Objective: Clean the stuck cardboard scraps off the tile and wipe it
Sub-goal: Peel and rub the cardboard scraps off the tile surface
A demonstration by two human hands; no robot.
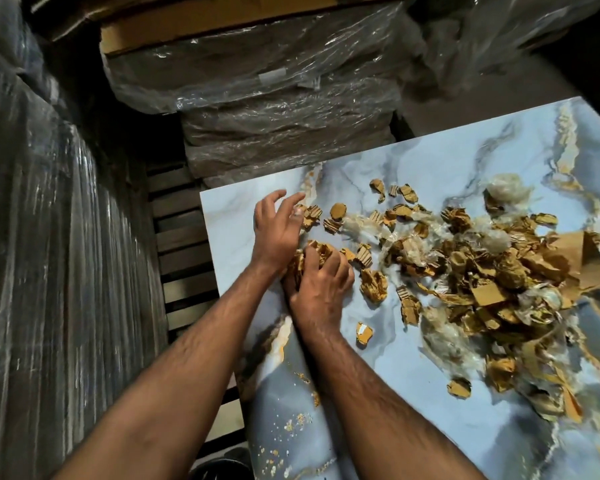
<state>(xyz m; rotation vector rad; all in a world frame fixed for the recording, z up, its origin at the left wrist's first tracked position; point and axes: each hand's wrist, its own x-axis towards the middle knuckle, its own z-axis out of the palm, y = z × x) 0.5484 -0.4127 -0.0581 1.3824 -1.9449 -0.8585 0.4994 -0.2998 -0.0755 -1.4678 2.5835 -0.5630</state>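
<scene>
A glossy blue-grey marbled tile (440, 393) with gold veins lies flat, filling the right half of the view. Several torn brown cardboard scraps (465, 268) and bits of clear plastic film are strewn over its middle and right. Near the tile's left edge my right hand (321, 285) is closed over a crumpled wad of cardboard scraps (321, 252). My left hand (278, 230) hovers just beyond it with fingers spread, its fingertips near smaller scraps (312, 214). A single scrap (363, 335) lies alone nearer me.
Plastic-wrapped stacks of boxed tiles (257, 98) stand at the back, another wrapped stack (32, 237) fills the left. A slatted wooden pallet (181, 244) shows in the gap left of the tile. Gold specks (291, 427) mark the tile's near-left corner.
</scene>
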